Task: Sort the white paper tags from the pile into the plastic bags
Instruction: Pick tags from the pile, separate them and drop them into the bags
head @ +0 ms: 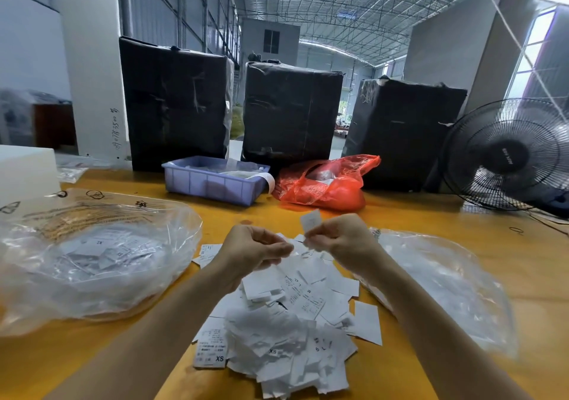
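Observation:
A pile of white paper tags (289, 316) lies on the yellow table (462, 214) in front of me. My right hand (341, 239) pinches a white tag (311, 221) held upright above the pile's far end. My left hand (252, 247) hovers just left of it with fingers curled, thumb against fingertips; whether it holds a tag is unclear. A clear plastic bag (92, 255) with tags inside lies to the left. Another clear plastic bag (443, 279) lies to the right.
A blue plastic bin (212, 184) and a red plastic bag (326, 184) stand at the table's far side. Three black wrapped boxes (289, 113) rise behind them. A black fan (508, 153) stands at the right. A white block (24, 168) sits far left.

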Demonstrator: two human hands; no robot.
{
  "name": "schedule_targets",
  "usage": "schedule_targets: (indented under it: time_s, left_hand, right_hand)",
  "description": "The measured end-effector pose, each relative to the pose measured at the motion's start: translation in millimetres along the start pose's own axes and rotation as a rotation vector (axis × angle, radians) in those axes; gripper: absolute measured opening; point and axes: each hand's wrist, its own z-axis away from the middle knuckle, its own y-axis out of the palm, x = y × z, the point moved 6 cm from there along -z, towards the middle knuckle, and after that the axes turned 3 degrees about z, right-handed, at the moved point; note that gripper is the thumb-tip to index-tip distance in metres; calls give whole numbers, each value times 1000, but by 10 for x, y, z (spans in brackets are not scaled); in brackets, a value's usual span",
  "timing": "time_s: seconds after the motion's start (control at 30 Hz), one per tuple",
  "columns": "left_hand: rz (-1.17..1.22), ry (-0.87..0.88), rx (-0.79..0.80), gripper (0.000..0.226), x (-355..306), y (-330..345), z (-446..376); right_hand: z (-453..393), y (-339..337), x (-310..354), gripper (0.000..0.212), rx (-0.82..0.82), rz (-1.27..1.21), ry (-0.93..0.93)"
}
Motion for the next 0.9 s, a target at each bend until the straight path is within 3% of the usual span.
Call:
schedule_targets:
  time_s: [0.07, 0.13, 0.23, 0.33, 0.53, 0.67, 0.9]
  left_hand:
    - [38, -15, -4, 15, 7, 8, 2]
    - [106, -16, -21, 21, 7, 23, 7]
    - [143, 0, -43, 26, -3, 47, 18]
    - [186, 6, -21, 32, -18, 88, 24]
    - [215, 20, -3, 33, -39, 124, 33]
    - [235, 19, -4, 43, -56, 115, 44]
    - [248, 9, -20, 36, -47, 86, 28]
  right_hand:
    - [-1, -129, -76, 36, -125, -181, 77]
    - [5, -120, -144, 53, -118, -471, 203]
    - [2, -23, -156, 31, -78, -741, 341]
    - [14, 31, -172, 12, -60, -656, 381]
    - [23, 75, -161, 14, -50, -708, 349]
    - [17, 40, -167, 18, -80, -550, 314]
    - [14, 49, -119, 20, -78, -470, 252]
